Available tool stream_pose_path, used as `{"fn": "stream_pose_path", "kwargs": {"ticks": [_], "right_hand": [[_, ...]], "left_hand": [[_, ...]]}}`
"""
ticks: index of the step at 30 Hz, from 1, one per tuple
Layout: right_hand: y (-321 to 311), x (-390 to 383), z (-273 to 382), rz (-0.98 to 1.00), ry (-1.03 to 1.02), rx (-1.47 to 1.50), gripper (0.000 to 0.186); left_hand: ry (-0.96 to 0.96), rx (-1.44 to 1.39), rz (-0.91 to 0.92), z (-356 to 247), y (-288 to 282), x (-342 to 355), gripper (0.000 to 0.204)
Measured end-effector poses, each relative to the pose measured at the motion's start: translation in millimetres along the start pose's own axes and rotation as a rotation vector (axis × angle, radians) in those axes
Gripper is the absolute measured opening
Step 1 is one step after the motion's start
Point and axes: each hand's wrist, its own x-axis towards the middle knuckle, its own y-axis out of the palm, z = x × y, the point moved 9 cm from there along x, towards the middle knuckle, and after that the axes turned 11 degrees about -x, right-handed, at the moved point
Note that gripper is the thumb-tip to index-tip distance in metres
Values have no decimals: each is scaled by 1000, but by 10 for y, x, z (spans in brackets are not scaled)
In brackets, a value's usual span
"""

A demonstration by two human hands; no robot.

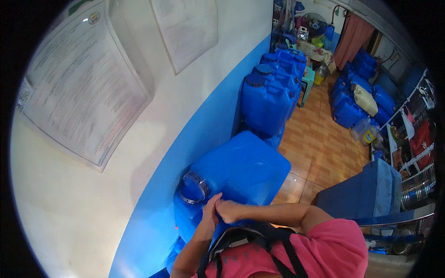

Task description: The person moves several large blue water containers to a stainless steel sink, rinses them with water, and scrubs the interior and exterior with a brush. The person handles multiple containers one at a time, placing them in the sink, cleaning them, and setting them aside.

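A large blue plastic jug [245, 160] lies tilted in front of me, one broad face up. Its round, dark-ringed screw cap [193, 187] points toward the lower left. My left hand [211, 209] and my right hand [227, 211] meet at the cap end, just right of the cap. Both look closed on the jug there, probably at its handle, which they cover. The fingertips of each are partly hidden.
Several blue jugs [266, 104] stand along the blue-and-white wall [190, 134] at left. More jugs [347, 111] are heaped at right, beyond the tiled floor [320, 139]. A blue-grey bin [352, 190] and a cluttered shelf [412, 139] flank my right side.
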Motion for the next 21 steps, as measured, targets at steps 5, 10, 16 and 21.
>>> {"fn": "stream_pose_path", "kwargs": {"ticks": [5,10,16,21], "right_hand": [[-197,-222,324,200,-195,-256,43],[-1573,-458,-249,-51,-606,282,36],[-3062,-133,-3222,-729,284,-273,39],[-3348,13,-4790,-574,751,-437,85]], "left_hand": [[207,57,-19,-42,-132,-220,27],[454,118,-64,-104,-66,-419,20],[339,178,-366,-52,-272,-611,24],[379,221,-308,-46,-222,-795,20]]}}
